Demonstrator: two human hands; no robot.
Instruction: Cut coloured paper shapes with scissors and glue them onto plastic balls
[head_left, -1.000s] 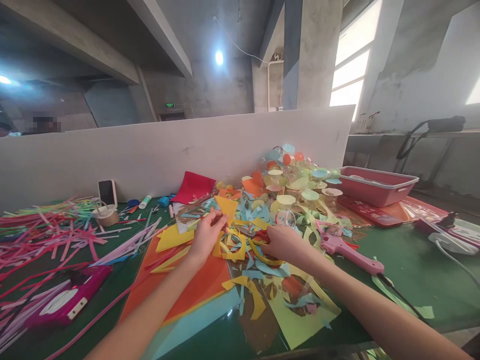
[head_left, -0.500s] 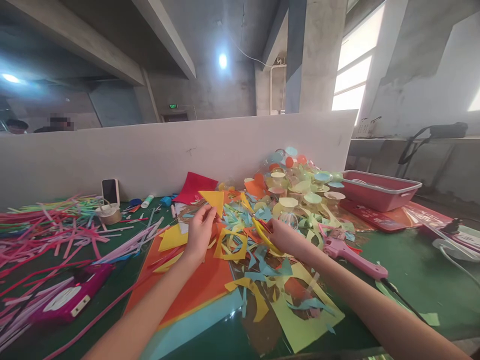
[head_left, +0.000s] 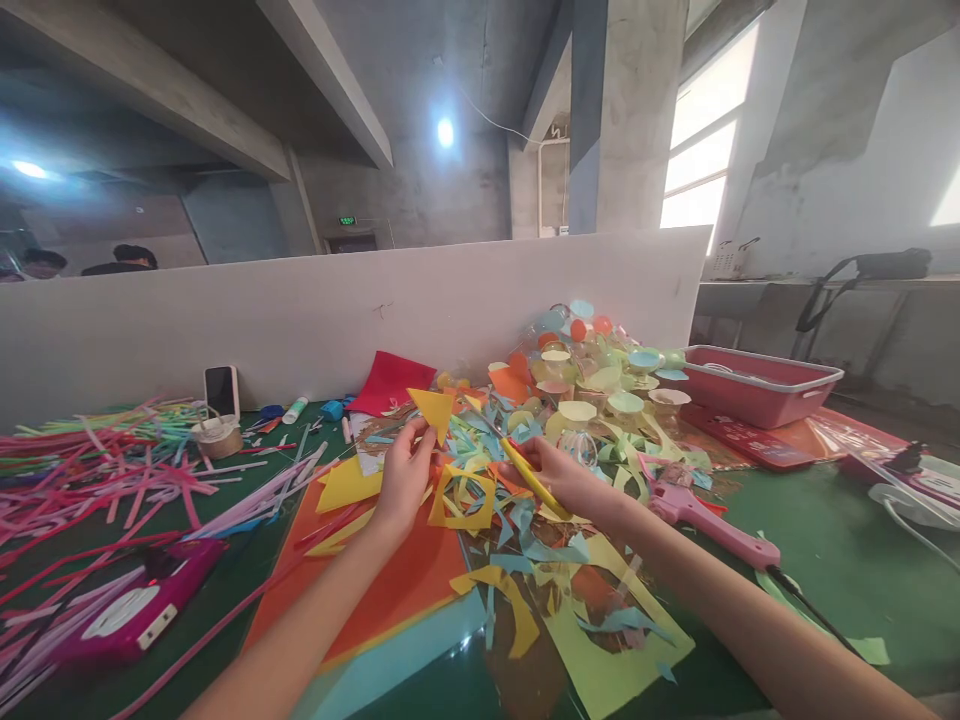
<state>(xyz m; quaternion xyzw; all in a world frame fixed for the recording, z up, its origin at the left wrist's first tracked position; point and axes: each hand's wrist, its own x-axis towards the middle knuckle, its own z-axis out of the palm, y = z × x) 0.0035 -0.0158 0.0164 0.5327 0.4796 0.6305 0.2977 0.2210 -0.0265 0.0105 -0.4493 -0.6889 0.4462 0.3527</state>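
Between the fingers of my left hand (head_left: 409, 470) is a folded-looking yellow paper piece (head_left: 433, 410), its pointed end upward. My right hand (head_left: 562, 475) is closed around yellow-handled scissors (head_left: 536, 480), whose blades point up and left, a short way right of the paper. Below both hands, a yellow sheet with a round hole (head_left: 465, 498) lies among blue, yellow and green paper scraps (head_left: 525, 525). Orange sheets (head_left: 375, 600) lie under my left forearm.
Pink and purple strips (head_left: 142, 470), a phone (head_left: 221, 390) and a magenta power strip (head_left: 142, 600) are at left. Cups with paper discs (head_left: 577, 410) are heaped at the back. A pink glue gun (head_left: 712, 525) and a red basket (head_left: 761, 385) lie right.
The yellow paper in my left hand is smaller, with a corner gone. My right hand with the scissors has moved slightly away from it, and the blades now show clear of the paper.
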